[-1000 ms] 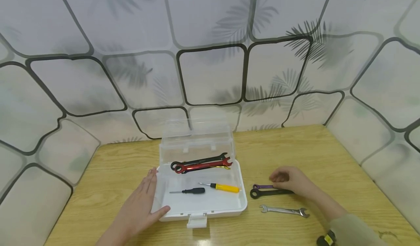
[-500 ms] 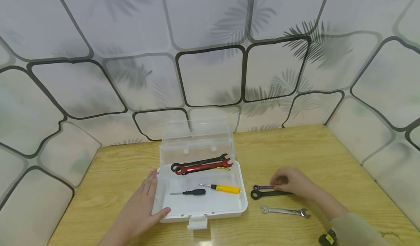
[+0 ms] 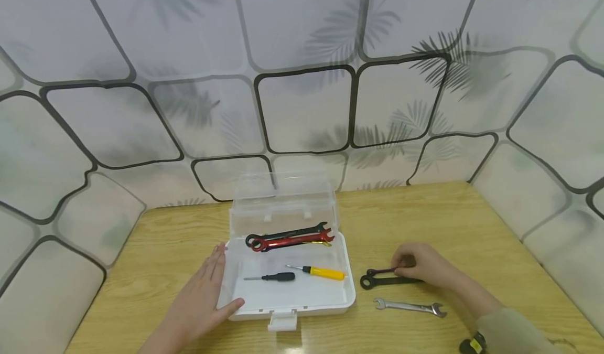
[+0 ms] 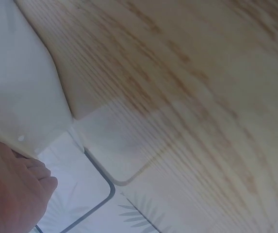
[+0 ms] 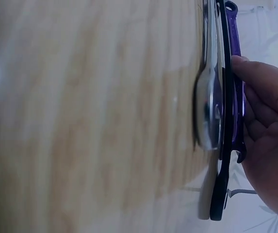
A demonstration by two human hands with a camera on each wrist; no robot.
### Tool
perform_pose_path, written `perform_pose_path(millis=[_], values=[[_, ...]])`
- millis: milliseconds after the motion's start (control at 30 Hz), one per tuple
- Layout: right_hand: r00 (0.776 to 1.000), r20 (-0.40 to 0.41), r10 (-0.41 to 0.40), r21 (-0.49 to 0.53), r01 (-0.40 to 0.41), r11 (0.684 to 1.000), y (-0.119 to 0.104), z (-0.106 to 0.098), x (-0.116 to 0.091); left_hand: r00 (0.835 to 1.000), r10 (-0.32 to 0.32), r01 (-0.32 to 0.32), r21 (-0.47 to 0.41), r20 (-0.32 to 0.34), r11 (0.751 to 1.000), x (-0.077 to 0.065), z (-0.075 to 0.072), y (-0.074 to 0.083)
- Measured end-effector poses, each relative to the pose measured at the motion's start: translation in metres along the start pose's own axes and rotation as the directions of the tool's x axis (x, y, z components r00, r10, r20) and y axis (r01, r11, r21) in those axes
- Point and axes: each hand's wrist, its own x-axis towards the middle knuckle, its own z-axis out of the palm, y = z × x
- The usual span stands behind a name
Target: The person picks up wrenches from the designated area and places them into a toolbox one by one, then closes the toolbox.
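My right hand (image 3: pixel 422 262) pinches a small purple combination wrench (image 5: pixel 235 39) between thumb and fingers. Its ring end, dark in the head view, points left. Just below it on the table lies a larger black wrench (image 3: pixel 389 280), its right end hidden by the hand. Nearer the front is a silver open-end wrench (image 3: pixel 410 306). My left hand (image 3: pixel 193 296) rests against the left side of a white toolbox (image 3: pixel 325 309), fingers extended and thumb over the front corner. Inside the box are a red wrench (image 3: pixel 292 239), other wrenches behind it, a yellow screwdriver (image 3: pixel 327 274) and a black screwdriver (image 3: pixel 283 276).
The box's clear lid (image 3: pixel 283 199) stands raised at the back, near the patterned wall covering (image 3: pixel 306 113). A white latch (image 3: pixel 283 321) hangs at the box front. By the right sleeve sits a black and yellow object (image 3: pixel 472 344), partly cut off.
The purple wrench has turned slightly in my right hand, its ring end shifting a little right and down and looking darker. My left hand and the box stay put.
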Motion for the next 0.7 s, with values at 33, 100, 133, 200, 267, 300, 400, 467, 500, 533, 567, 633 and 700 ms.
perform_pose_path(millis=[33,100,133,200,267,300,400,467,500,533,567,633,700], values=[[1.000,0.001,0.004,0.007,-0.004,1.000,0.001,0.000,0.000,1.000,0.000,0.000,0.001,-0.001,1.000,0.000,0.000,0.000],[1.000,0.003,0.013,0.006,-0.013,1.000,0.003,-0.001,0.001,1.000,-0.002,0.002,0.002,0.002,1.000,0.000,0.000,-0.001],[1.000,0.003,0.018,0.004,-0.018,1.000,0.003,-0.001,0.002,1.000,-0.006,0.006,0.000,0.007,1.000,0.000,0.000,-0.001],[1.000,0.002,0.026,0.000,-0.026,1.000,0.003,-0.002,0.003,1.000,-0.009,0.009,-0.003,0.009,1.000,0.000,0.000,-0.001],[1.000,-0.005,0.031,-0.006,-0.031,1.000,0.002,-0.002,0.003,1.000,-0.010,0.010,-0.002,0.012,1.000,-0.001,0.001,-0.001],[0.999,-0.014,0.031,-0.009,-0.031,0.999,0.002,-0.002,0.003,1.000,-0.011,0.011,-0.004,0.016,1.000,-0.001,0.001,0.000],[0.998,-0.049,0.040,-0.009,-0.040,0.999,-0.002,-0.003,0.004,1.000,-0.013,0.014,-0.018,0.024,1.000,-0.001,0.001,0.000],[0.996,-0.073,0.048,-0.014,-0.049,0.999,-0.005,-0.004,0.006,1.000,-0.012,0.013,-0.024,0.025,1.000,-0.001,0.001,0.000],[0.995,-0.083,0.056,-0.014,-0.057,0.998,-0.006,-0.004,0.008,1.000,-0.013,0.014,-0.027,0.027,1.000,-0.001,0.001,0.000],[0.993,-0.092,0.068,-0.012,-0.069,0.998,-0.008,-0.005,0.009,1.000,-0.014,0.014,-0.028,0.026,0.999,-0.001,0.001,0.000],[0.992,-0.099,0.073,-0.016,-0.075,0.997,-0.011,-0.005,0.012,1.000,-0.011,0.011,-0.025,0.023,1.000,-0.001,0.000,0.000],[0.991,-0.111,0.072,-0.021,-0.075,0.997,-0.016,-0.007,0.017,1.000,-0.007,0.007,-0.022,0.018,1.000,0.000,0.000,0.000],[0.990,-0.125,0.063,-0.024,-0.067,0.997,-0.021,-0.009,0.023,1.000,-0.012,0.012,-0.023,0.028,1.000,0.000,-0.001,0.000]])
